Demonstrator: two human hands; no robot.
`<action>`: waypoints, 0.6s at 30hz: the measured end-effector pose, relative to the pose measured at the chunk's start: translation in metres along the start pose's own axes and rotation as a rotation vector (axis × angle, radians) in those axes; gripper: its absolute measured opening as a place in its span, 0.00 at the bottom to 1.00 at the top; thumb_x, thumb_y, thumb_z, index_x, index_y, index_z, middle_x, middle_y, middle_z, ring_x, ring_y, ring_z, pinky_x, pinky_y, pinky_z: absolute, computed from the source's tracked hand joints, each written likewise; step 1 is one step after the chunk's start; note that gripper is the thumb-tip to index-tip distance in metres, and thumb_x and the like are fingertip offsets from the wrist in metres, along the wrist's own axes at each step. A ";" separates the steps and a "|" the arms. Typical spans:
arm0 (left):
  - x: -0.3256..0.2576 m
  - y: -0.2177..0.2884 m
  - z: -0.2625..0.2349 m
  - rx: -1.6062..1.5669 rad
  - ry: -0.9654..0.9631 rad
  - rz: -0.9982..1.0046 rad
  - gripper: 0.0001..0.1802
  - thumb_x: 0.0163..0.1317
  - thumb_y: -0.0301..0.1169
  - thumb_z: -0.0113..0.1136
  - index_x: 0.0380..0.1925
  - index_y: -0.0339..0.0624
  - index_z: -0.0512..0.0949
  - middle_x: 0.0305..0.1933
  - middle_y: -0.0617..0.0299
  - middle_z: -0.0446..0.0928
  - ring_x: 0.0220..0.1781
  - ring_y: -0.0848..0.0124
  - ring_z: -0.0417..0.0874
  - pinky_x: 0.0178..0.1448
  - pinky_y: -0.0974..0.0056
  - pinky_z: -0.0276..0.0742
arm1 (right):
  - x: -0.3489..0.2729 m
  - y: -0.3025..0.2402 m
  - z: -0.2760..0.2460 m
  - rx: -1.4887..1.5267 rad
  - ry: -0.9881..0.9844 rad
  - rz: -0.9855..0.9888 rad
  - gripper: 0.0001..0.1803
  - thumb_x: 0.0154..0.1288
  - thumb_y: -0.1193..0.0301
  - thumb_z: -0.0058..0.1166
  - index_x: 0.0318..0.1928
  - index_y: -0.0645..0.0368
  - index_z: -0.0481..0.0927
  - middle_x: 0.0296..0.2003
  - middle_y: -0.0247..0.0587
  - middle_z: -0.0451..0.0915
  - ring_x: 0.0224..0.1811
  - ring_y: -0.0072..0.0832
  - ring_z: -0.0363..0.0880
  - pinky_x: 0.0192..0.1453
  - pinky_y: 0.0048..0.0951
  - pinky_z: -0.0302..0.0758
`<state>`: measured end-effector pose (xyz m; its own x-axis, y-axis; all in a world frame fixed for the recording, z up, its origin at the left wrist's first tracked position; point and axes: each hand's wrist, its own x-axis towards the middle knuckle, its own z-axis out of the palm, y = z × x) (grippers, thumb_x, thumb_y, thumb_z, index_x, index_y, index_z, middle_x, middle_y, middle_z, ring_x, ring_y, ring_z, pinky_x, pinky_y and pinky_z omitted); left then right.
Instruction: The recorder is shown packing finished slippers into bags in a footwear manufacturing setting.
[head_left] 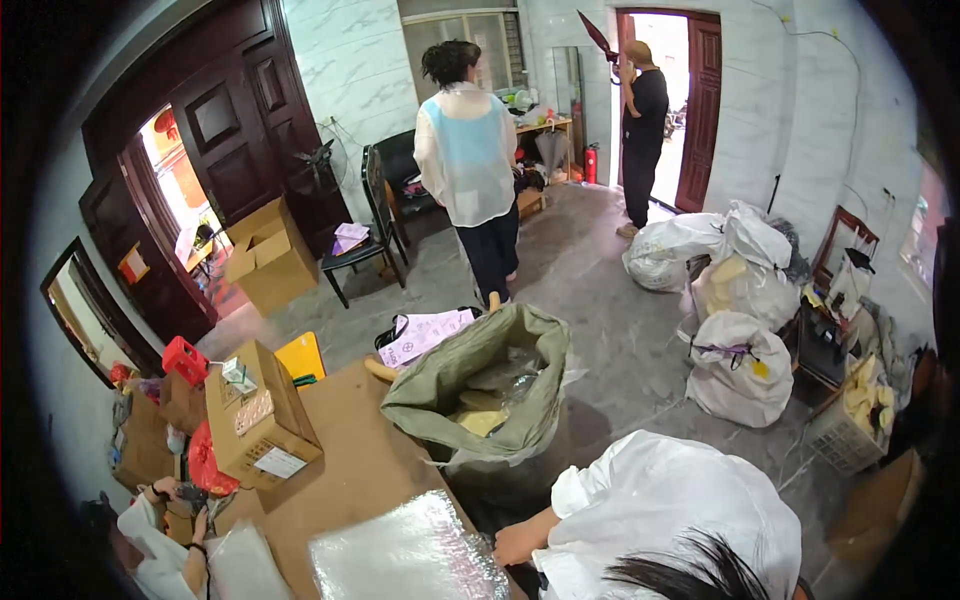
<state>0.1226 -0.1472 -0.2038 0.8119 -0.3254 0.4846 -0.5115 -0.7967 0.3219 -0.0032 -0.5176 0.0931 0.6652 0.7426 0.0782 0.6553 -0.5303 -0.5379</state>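
Neither of my hands shows in this view. At the lower right, close in front, a person in a loose white top point(670, 500) leans over, with dark hair falling over the cloth. Part of that person's bare arm point(522, 540) reaches the table's edge; its fingers cannot be made out. Beside it, a stack of clear plastic bags point(405, 545) lies on the brown table point(345, 420). Beyond the table's corner stands a big olive-green sack point(475, 385), its mouth wide, with pale yellow pieces and clear plastic inside.
At the lower left, another person's hands point(185, 500) hold something dark beside a cardboard box point(255, 415). White stuffed sacks point(740, 370) and a crate point(850, 430) stand right. Two people stand farther back, near a chair point(365, 250) and a large carton point(270, 260).
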 end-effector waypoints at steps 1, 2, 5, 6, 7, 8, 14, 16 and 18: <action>-0.014 -0.010 -0.007 0.011 0.039 0.081 0.29 0.65 0.44 0.41 0.61 0.38 0.58 0.57 0.37 0.64 0.58 0.52 0.67 0.59 0.39 0.57 | 0.006 -0.002 -0.001 -0.014 0.017 0.011 0.07 0.54 0.68 0.46 0.30 0.58 0.72 0.26 0.43 0.75 0.30 0.42 0.75 0.33 0.42 0.67; -0.032 -0.017 -0.013 0.032 0.077 0.153 0.28 0.66 0.43 0.41 0.61 0.38 0.58 0.57 0.38 0.65 0.58 0.53 0.67 0.59 0.40 0.57 | 0.014 -0.004 -0.002 -0.025 0.031 0.011 0.08 0.53 0.67 0.47 0.29 0.58 0.72 0.25 0.44 0.75 0.28 0.43 0.75 0.31 0.42 0.68; -0.024 0.013 -0.032 -0.189 -0.210 -0.416 0.28 0.63 0.40 0.42 0.60 0.37 0.58 0.59 0.43 0.63 0.58 0.55 0.67 0.62 0.49 0.58 | 0.029 -0.008 -0.008 0.109 -0.026 0.107 0.11 0.51 0.66 0.48 0.31 0.61 0.73 0.29 0.52 0.75 0.32 0.51 0.74 0.32 0.47 0.69; 0.001 0.052 -0.047 -0.336 -0.330 -0.713 0.28 0.62 0.38 0.42 0.60 0.37 0.59 0.60 0.46 0.63 0.58 0.56 0.67 0.63 0.54 0.58 | 0.030 -0.007 -0.016 0.069 -0.077 0.223 0.12 0.51 0.66 0.48 0.33 0.61 0.74 0.30 0.53 0.76 0.33 0.51 0.75 0.34 0.47 0.70; 0.028 0.100 -0.080 -0.494 -0.428 -1.020 0.28 0.61 0.37 0.42 0.60 0.36 0.59 0.61 0.48 0.62 0.58 0.57 0.67 0.64 0.59 0.59 | 0.033 -0.001 -0.023 0.020 -0.136 0.324 0.12 0.51 0.67 0.48 0.34 0.61 0.74 0.31 0.54 0.77 0.34 0.51 0.75 0.35 0.47 0.71; 0.105 0.176 -0.161 -0.196 -0.529 -0.809 0.27 0.58 0.38 0.49 0.55 0.35 0.65 0.57 0.47 0.67 0.53 0.54 0.71 0.62 0.54 0.60 | 0.028 0.007 -0.042 -0.014 -0.112 0.369 0.13 0.50 0.66 0.49 0.35 0.60 0.73 0.31 0.52 0.77 0.33 0.49 0.76 0.34 0.45 0.72; 0.048 0.170 -0.179 0.153 -0.339 -0.806 0.31 0.50 0.44 0.55 0.55 0.48 0.68 0.58 0.29 0.58 0.60 0.38 0.59 0.62 0.44 0.56 | 0.093 0.061 0.014 -0.260 -0.246 0.153 0.27 0.54 0.52 0.45 0.54 0.50 0.70 0.58 0.46 0.65 0.59 0.49 0.62 0.61 0.53 0.57; 0.049 0.186 -0.188 0.058 -0.304 -0.903 0.31 0.50 0.42 0.56 0.56 0.50 0.67 0.61 0.30 0.54 0.65 0.38 0.51 0.66 0.44 0.49 | 0.106 0.041 -0.006 -0.287 -0.212 0.132 0.26 0.58 0.57 0.44 0.57 0.47 0.66 0.61 0.44 0.61 0.62 0.50 0.58 0.62 0.60 0.51; 0.050 0.205 -0.200 0.093 -0.261 -0.991 0.31 0.49 0.41 0.57 0.56 0.51 0.67 0.63 0.30 0.50 0.64 0.39 0.51 0.66 0.45 0.49 | 0.113 0.040 -0.001 -0.311 -0.229 0.028 0.27 0.57 0.58 0.48 0.57 0.48 0.66 0.61 0.44 0.61 0.62 0.48 0.58 0.62 0.57 0.52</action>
<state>0.0018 -0.2251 0.0489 0.8988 0.4080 -0.1605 0.4366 -0.8000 0.4115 0.0988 -0.4549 0.0813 0.6106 0.7793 -0.1412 0.7385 -0.6246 -0.2539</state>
